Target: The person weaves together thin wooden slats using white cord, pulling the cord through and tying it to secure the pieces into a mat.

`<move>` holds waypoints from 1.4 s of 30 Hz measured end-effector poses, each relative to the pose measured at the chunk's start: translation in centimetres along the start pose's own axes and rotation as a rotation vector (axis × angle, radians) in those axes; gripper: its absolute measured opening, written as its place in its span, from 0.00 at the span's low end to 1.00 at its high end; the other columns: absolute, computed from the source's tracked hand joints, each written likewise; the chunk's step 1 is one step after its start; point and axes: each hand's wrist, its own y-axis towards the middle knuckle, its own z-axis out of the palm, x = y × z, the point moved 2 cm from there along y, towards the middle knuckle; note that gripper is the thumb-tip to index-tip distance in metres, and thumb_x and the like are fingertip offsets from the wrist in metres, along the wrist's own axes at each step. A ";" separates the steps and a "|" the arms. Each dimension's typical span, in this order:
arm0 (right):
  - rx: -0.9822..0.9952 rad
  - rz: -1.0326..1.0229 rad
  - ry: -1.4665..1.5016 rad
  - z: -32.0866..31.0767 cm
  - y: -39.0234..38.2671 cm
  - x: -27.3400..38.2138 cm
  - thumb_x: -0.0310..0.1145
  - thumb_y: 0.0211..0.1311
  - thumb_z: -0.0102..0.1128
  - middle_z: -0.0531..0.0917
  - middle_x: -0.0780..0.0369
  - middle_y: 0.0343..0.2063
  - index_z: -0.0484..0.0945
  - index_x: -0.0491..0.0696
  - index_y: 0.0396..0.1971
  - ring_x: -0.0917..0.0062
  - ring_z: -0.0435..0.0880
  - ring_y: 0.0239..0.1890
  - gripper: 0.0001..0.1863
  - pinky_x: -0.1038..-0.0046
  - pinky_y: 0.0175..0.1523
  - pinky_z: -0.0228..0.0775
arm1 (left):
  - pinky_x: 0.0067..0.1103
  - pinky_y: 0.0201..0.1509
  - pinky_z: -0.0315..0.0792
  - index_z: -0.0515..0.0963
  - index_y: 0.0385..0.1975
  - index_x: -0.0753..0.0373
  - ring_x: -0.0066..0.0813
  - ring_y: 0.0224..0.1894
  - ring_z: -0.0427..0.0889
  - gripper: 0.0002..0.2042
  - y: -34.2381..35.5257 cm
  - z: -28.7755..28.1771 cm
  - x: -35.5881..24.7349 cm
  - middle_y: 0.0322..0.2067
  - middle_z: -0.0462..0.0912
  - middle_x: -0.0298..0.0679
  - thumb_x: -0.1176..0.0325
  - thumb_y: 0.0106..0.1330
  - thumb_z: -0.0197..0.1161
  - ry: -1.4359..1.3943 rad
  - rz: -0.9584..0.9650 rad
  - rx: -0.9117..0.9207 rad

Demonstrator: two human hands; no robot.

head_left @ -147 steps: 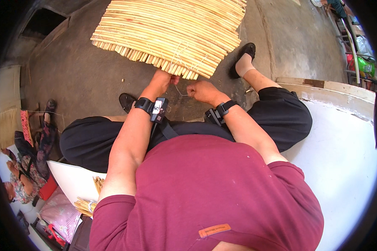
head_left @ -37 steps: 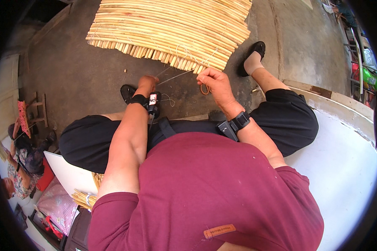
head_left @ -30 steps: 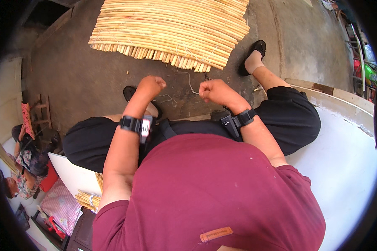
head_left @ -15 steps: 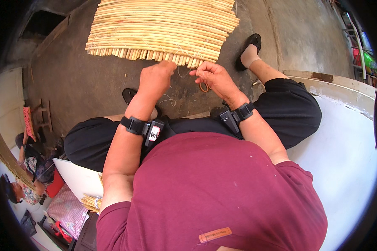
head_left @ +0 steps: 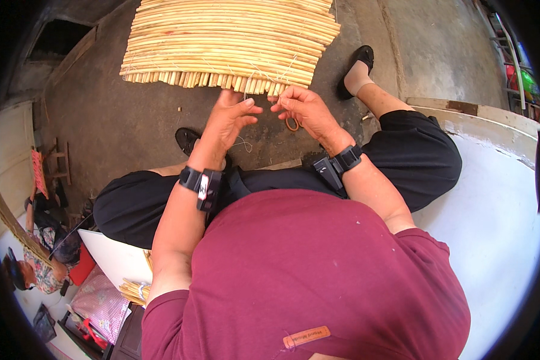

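A mat of pale straw-coloured reed sticks [head_left: 228, 36], laid side by side, lies in front of me, its near edge showing stick ends. White thread [head_left: 248, 90] runs along that edge. My left hand [head_left: 229, 117] is just below the edge, thumb and fingers apart, with no grip visible. Close to its right, my right hand [head_left: 304, 109] has thumb and fingertips pinched together on the thread at the mat's edge. A brown ring-shaped handle [head_left: 292, 124] shows beneath the right hand; whether it hangs from that hand or lies below is unclear.
The concrete floor [head_left: 132, 120] has a loose loop of thread [head_left: 243, 144] over it. My black shoe [head_left: 362, 60] is right of the mat. At left another person [head_left: 48, 264] sits near a wooden stool [head_left: 59, 162]. A bundle of sticks [head_left: 135, 290] lies by my left elbow.
My left hand has turned and its fingers have spread from a closed shape. My right hand stays pinched in nearly the same place.
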 end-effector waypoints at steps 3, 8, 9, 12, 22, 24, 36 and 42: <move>-0.026 0.029 -0.027 -0.1 0.0 -0.1 0.29 0.65 0.53 0.79 0.59 0.45 0.75 0.45 0.34 0.79 0.79 0.41 0.05 0.78 0.44 0.71 | 0.15 0.22 0.62 0.71 0.45 0.64 0.19 0.22 0.72 0.11 0.6 -0.9 1.0 0.31 0.74 0.33 0.67 0.66 0.57 0.036 -0.139 -0.076; -0.038 0.000 -0.004 -0.4 0.3 -0.2 0.29 0.65 0.53 0.80 0.58 0.44 0.76 0.44 0.32 0.80 0.79 0.40 0.05 0.79 0.44 0.71 | 0.13 0.17 0.50 0.75 0.26 0.62 0.12 0.15 0.58 0.10 -0.7 -0.9 -0.8 0.15 0.66 0.26 0.67 0.68 0.53 0.738 -0.065 -0.196; -0.037 0.000 -0.001 -0.4 0.4 -0.3 0.29 0.65 0.53 0.80 0.58 0.44 0.76 0.44 0.32 0.80 0.79 0.40 0.05 0.79 0.44 0.71 | 0.18 0.23 0.59 0.77 0.22 0.65 0.17 0.19 0.65 0.09 -1.0 -0.9 -1.3 0.15 0.70 0.30 0.68 0.62 0.57 0.816 -0.027 -0.206; -0.066 0.017 0.004 -0.5 0.5 -0.3 0.29 0.65 0.54 0.80 0.58 0.43 0.76 0.44 0.32 0.80 0.79 0.39 0.05 0.78 0.44 0.71 | 0.17 0.23 0.60 0.77 0.24 0.64 0.15 0.20 0.66 0.09 -1.8 0.7 -2.9 0.15 0.69 0.28 0.68 0.64 0.57 1.021 0.175 -0.122; -0.024 0.032 -0.084 -0.5 -0.3 0.1 0.30 0.63 0.56 0.80 0.59 0.44 0.77 0.45 0.30 0.81 0.79 0.39 0.05 0.79 0.43 0.70 | 0.14 0.28 0.68 0.79 0.30 0.64 0.17 0.26 0.74 0.09 -0.5 -0.1 -8.8 0.28 0.80 0.33 0.82 0.59 0.51 0.666 0.523 -0.138; -0.011 0.023 -0.113 -0.8 -0.1 0.0 0.30 0.62 0.56 0.80 0.59 0.44 0.77 0.45 0.29 0.82 0.79 0.39 0.05 0.80 0.43 0.70 | 0.18 0.26 0.70 0.79 0.31 0.65 0.21 0.26 0.77 0.07 0.3 -3.3 -5.2 0.30 0.81 0.35 0.79 0.58 0.53 0.830 -0.075 -0.189; 0.314 0.173 -1.027 0.9 -1.7 2.0 0.29 0.53 0.56 0.78 0.64 0.19 0.76 0.47 0.23 0.80 0.76 0.26 0.04 0.76 0.33 0.66 | 0.21 0.31 0.74 0.74 0.42 0.62 0.27 0.30 0.78 0.10 6.8 -3.4 3.3 0.33 0.80 0.37 0.69 0.62 0.61 -0.156 -0.023 0.048; 0.082 -0.046 -0.451 1.4 0.0 0.7 0.27 0.60 0.57 0.80 0.63 0.38 0.75 0.44 0.26 0.85 0.75 0.41 0.04 0.80 0.40 0.68 | 0.21 0.26 0.66 0.73 0.33 0.59 0.21 0.20 0.69 0.05 6.7 -3.2 2.9 0.21 0.73 0.30 0.67 0.63 0.61 -0.147 -0.021 -0.019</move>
